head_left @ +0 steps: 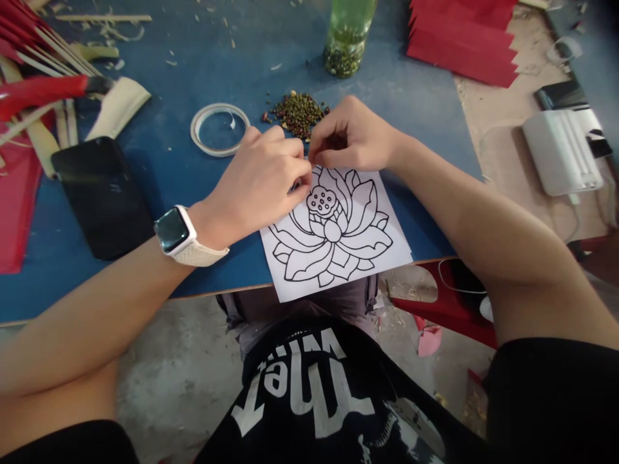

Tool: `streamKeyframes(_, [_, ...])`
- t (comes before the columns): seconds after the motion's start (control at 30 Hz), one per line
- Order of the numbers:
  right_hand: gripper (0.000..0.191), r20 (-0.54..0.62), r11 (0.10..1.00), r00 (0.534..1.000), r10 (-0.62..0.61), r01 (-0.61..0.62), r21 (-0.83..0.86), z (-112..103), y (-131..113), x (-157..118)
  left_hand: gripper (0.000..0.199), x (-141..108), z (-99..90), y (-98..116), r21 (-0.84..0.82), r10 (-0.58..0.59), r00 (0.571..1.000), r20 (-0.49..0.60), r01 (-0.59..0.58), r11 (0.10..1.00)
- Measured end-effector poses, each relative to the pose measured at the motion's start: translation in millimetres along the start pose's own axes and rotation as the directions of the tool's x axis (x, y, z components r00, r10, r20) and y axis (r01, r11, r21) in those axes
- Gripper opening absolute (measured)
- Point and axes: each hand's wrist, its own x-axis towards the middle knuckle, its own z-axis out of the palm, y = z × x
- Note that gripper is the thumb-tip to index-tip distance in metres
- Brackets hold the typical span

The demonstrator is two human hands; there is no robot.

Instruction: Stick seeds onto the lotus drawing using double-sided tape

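A white sheet with a black lotus outline [338, 238] lies at the blue table's front edge, its lower part overhanging. My left hand [271, 171], with a watch on the wrist, rests over the sheet's upper left corner, thumb and fingers pinched; what they hold is too small to make out. Close beside it, my right hand [353, 138] is curled at the sheet's top edge, fingertips pressed together, their contents hidden. Just behind the hands sits a small pile of greenish and reddish grains [298, 115]. A roll of white tape [197, 129] lies flat left of the pile.
A black phone [104, 196] lies at the left, near a red-handled tool [43, 93] and wood strips. Behind the grains stands a bottle of green liquid [347, 38]. Red paper [461, 38] is at the back right, a white power bank [561, 151] at the far right.
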Motion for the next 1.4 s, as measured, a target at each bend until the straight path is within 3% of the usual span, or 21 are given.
streamKeyframes(0.17, [0.010,-0.033,0.987,0.996,0.086,-0.090,-0.133,4,5,6,0.025,-1,1.2,-6,0.054,0.044,0.999,-0.018,-0.043,0.998])
streamKeyframes(0.33, [0.015,0.042,0.969,0.996,0.077,-0.065,-0.239,2,-20,-2,0.029,0,-5.4,-5,0.075,0.080,0.997,0.007,-0.080,0.994])
streamKeyframes(0.53, [0.015,-0.128,0.922,0.991,0.049,-0.094,-0.375,23,-33,-31,0.040,6,-14.4,18,0.171,0.040,0.995,0.093,-0.056,0.984])
streamKeyframes(0.7, [0.016,-0.111,0.939,0.994,0.023,-0.060,-0.339,28,-25,-38,0.038,5,-13.3,30,0.281,-0.010,0.989,0.147,-0.032,0.959])
streamKeyframes(0.87, [0.017,-0.118,0.958,0.993,-0.013,-0.021,-0.285,27,-16,-34,0.030,-2,-9.1,27,0.253,0.119,0.989,0.087,-0.138,0.958])
streamKeyframes(1.1, [0.014,-0.101,0.976,0.995,0.020,-0.041,-0.214,23,-20,-34,0.040,5,-19.1,24,0.111,0.034,0.995,0.095,-0.044,0.993])
streamKeyframes(1.3, [0.021,-0.160,0.983,0.986,-0.036,0.006,-0.184,24,-15,-35,0.048,7,-15.1,28,0.326,0.043,0.993,0.114,-0.079,0.942])
streamKeyframes(1.4, [0.024,-0.180,0.980,0.981,-0.075,0.039,-0.195,26,-3,-32,0.052,6,-12.2,32,0.286,0.014,0.997,0.074,-0.035,0.958])
